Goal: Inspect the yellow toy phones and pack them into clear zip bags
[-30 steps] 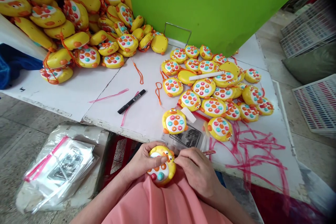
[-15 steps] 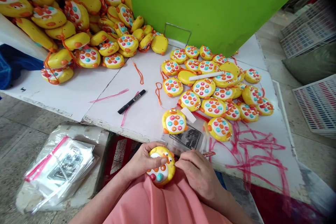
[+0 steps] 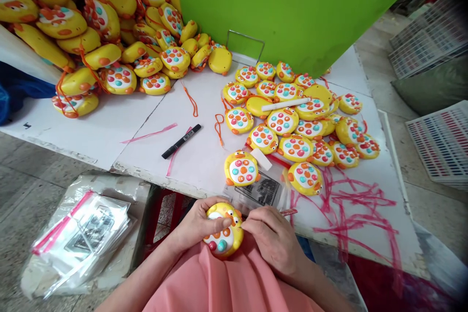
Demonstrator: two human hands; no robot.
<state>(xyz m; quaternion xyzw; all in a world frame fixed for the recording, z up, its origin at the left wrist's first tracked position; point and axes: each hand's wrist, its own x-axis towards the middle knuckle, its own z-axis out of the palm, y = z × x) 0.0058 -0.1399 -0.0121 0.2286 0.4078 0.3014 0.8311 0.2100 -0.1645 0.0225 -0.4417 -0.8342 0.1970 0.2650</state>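
A yellow duck-shaped toy with a white belly and coloured buttons is gripped in my left hand, thumb across its front. It is tilted, its face with the orange beak turned toward the right. At the toy's right edge, my right hand has its thumb and forefinger pinched together; whatever lies between them is too small or hidden to make out. On the table just beyond my hands lies another duck toy, beside a white block and a clear plastic bag with a dark print.
Many duck toys pile up at the back left; a group lies on the right under a white stick. A black marker, orange cords and pink ribbons are on the table. A green panel stands behind.
My view has shifted slightly, so the scene sits a little further left. Both hands keep nearly the same pose on the duck toy.
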